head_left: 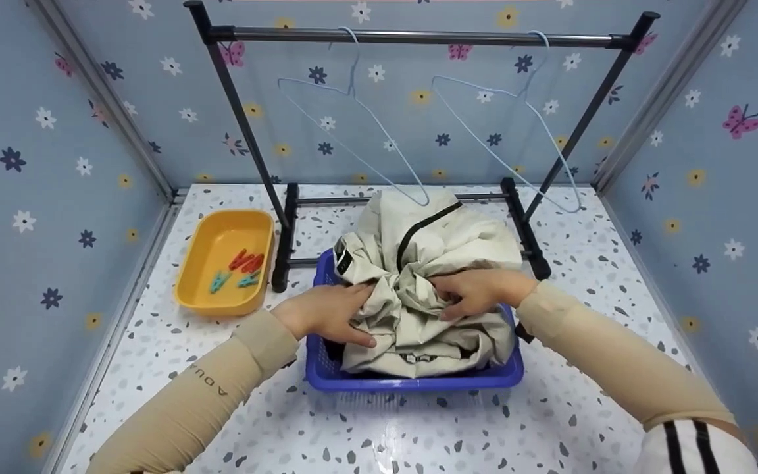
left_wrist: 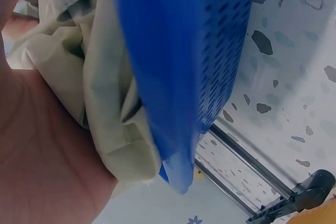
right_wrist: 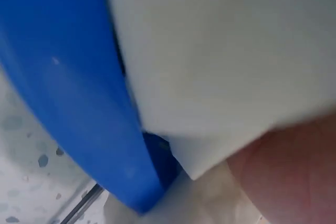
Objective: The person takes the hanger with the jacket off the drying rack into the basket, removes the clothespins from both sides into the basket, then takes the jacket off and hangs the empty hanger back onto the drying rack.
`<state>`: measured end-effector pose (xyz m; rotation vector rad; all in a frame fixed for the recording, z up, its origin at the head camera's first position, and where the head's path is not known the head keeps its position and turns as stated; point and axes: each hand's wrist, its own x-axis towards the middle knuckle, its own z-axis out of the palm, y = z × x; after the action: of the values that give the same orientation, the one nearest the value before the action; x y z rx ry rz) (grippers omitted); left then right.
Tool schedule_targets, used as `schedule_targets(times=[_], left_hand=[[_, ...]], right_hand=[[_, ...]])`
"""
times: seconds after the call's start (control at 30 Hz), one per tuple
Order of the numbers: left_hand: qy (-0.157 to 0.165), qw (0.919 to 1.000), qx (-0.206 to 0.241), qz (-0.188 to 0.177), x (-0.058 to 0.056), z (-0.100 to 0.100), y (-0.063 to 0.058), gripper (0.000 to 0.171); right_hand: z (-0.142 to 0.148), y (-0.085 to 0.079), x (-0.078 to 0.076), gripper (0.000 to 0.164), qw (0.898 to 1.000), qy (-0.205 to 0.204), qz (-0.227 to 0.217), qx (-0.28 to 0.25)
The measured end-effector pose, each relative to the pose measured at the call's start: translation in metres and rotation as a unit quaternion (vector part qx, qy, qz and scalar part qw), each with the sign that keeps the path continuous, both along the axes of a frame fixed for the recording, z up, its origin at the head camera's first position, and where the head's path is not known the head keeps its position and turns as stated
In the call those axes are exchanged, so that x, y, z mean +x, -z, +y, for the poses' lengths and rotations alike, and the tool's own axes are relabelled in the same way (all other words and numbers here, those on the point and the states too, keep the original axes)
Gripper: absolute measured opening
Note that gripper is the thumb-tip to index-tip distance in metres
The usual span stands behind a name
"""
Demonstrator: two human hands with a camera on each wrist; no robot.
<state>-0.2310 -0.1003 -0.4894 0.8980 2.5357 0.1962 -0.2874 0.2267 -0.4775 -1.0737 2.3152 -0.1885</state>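
A crumpled beige garment (head_left: 441, 247) with a black trim line fills a blue basket (head_left: 418, 382) and spills over its far edge. My left hand (head_left: 326, 313) grips the cloth on the left side, thumb toward me and fingertips sunk in the folds. Opposite it, my right hand (head_left: 478, 293) holds a bunched fold, its fingers partly hidden by fabric. Between the two hands the cloth is gathered into creases. In the left wrist view, the palm lies against the beige fabric (left_wrist: 118, 145) beside the basket's rim. Blurred pale cloth (right_wrist: 210, 66) covers much of the right wrist view.
Behind the basket stands a black and grey clothes rack (head_left: 418, 36) with a left blue hanger (head_left: 379, 125) and a right blue hanger (head_left: 543, 122). A yellow tub (head_left: 198, 247) on the left holds red clothespins (head_left: 247, 262) and green clothespins (head_left: 219, 282). Patterned walls enclose the speckled tabletop (head_left: 175, 395).
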Motion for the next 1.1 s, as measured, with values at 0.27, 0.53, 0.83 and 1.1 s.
schedule_targets(times=[0.27,0.53,0.83,1.1], left_hand=[[-0.024,0.9979,0.056,0.020,-0.009,-0.002,-0.001,0.087],[-0.042,0.9388,0.218,0.263,-0.014,-0.013,-0.003,0.024],[-0.164,0.9575,0.140,0.192,-0.011,-0.025,-0.003,0.107],[-0.201,0.9730,0.090,0.068,-0.009,-0.031,0.009,0.111]], right_hand=[[0.003,-0.007,-0.016,0.018,0.998,0.025,0.017,-0.059],[0.018,-0.039,-0.022,0.015,0.969,0.093,0.049,-0.224],[0.041,-0.036,-0.045,0.025,0.928,0.229,0.122,-0.269],[0.015,-0.028,-0.055,0.054,0.938,0.244,0.077,-0.233]])
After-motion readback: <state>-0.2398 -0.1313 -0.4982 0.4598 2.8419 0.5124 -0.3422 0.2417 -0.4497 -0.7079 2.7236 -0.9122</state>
